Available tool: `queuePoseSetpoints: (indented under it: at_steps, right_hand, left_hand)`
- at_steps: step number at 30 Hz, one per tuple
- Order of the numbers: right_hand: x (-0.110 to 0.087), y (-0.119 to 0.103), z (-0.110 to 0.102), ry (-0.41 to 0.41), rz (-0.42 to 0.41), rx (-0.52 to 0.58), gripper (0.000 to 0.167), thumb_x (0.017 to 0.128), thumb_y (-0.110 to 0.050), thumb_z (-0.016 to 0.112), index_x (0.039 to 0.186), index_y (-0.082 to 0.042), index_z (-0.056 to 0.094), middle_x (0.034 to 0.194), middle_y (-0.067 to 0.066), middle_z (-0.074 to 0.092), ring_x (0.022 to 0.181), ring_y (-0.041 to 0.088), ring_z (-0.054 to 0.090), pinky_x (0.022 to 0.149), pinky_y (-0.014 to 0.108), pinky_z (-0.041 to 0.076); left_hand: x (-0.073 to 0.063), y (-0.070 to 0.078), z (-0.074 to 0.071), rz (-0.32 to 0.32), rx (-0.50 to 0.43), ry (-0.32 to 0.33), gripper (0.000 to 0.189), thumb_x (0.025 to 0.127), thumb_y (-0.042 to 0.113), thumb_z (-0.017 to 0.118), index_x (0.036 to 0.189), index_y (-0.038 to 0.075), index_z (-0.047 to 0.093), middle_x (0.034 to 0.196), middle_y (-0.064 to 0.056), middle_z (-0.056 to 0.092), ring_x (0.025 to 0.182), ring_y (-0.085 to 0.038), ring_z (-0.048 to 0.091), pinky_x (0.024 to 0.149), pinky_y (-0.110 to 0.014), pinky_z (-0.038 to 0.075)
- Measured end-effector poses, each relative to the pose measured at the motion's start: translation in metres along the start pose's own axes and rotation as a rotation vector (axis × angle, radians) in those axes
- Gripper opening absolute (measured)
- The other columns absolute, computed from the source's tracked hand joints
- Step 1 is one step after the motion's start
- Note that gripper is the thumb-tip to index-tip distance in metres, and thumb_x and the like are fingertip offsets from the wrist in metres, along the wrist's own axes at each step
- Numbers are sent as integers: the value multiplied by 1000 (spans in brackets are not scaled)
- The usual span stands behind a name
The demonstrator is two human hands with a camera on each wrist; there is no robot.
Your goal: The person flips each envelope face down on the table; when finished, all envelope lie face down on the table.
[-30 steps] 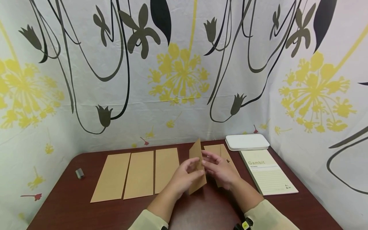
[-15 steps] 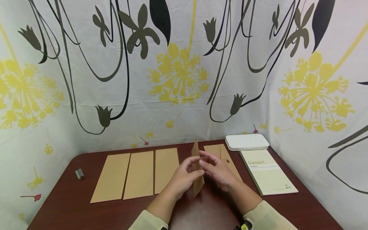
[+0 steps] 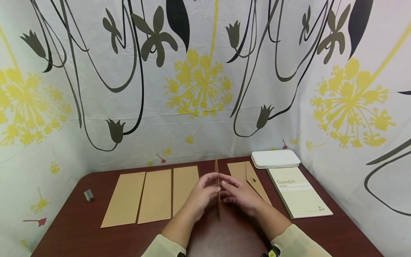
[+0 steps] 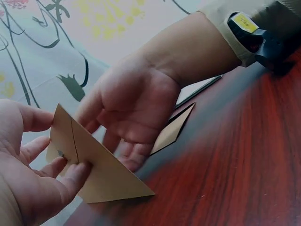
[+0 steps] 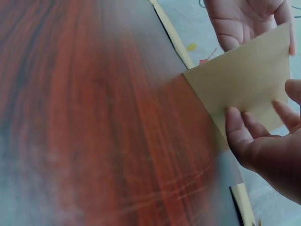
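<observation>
A brown paper envelope stands upright between my two hands, almost edge-on in the head view. My left hand holds it from the left, thumb and fingertips on the side with a flap line and a small dark print. On the other side, my right hand holds it, with its thumb and fingertips against the plain face. To the left lie three more plain brown envelopes, side by side. Another envelope, with a flap and a dark print, lies partly hidden behind my right hand.
At the right of the dark red table lies a notepad with "Gambit" on its cover. A white flat case sits behind it. Far left is a small grey eraser-like block. Patterned cloth hangs behind the table.
The held envelope has turned from a slanted view of its face to nearly edge-on, and shifted slightly left. Both hands stay on it. The things on the table have not moved.
</observation>
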State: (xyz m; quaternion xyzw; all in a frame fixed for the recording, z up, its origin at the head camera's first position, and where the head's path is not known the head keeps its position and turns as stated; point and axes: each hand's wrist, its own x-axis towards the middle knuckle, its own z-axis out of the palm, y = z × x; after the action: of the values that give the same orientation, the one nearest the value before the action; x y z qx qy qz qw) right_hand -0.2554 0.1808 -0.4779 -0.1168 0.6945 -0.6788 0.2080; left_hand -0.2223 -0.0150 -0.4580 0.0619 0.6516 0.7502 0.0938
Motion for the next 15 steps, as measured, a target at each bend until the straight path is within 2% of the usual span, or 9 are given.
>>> queuePoseSetpoints:
  at_steps: [4, 9, 12, 15]
  right_hand:
    - [0, 2, -2, -4, 60, -8, 63, 112, -45, 53, 165, -13, 40, 160, 22, 53, 127, 25, 70, 103, 40, 61]
    - [0, 2, -7, -24, 57, 11, 70, 115, -46, 45, 168, -3, 28, 162, 31, 47, 136, 32, 65, 111, 44, 58]
    - [1, 1, -10, 12, 47, 21, 71, 115, -45, 44, 168, -2, 25, 164, 34, 42, 144, 39, 58, 115, 46, 55]
    - [3, 2, -14, 84, 53, 36, 68, 115, -44, 44, 168, -4, 28, 167, 33, 39, 149, 43, 52, 117, 46, 53]
  left_hand:
    - [1, 3, -6, 2, 14, 6, 53, 101, 6, 62, 153, 7, 53, 162, -16, 51, 146, -35, 54, 118, -47, 51]
    - [3, 5, -12, -5, 1, 19, 56, 99, 1, 60, 154, 4, 50, 163, -19, 50, 146, -39, 54, 115, -44, 52]
    - [4, 4, -16, -9, -12, 41, 60, 96, -4, 58, 155, 4, 50, 166, -20, 45, 148, -41, 53, 110, -39, 53]
    - [5, 2, -18, -7, 0, 60, 65, 93, -8, 57, 156, 4, 48, 170, -20, 39, 149, -41, 52, 105, -34, 54]
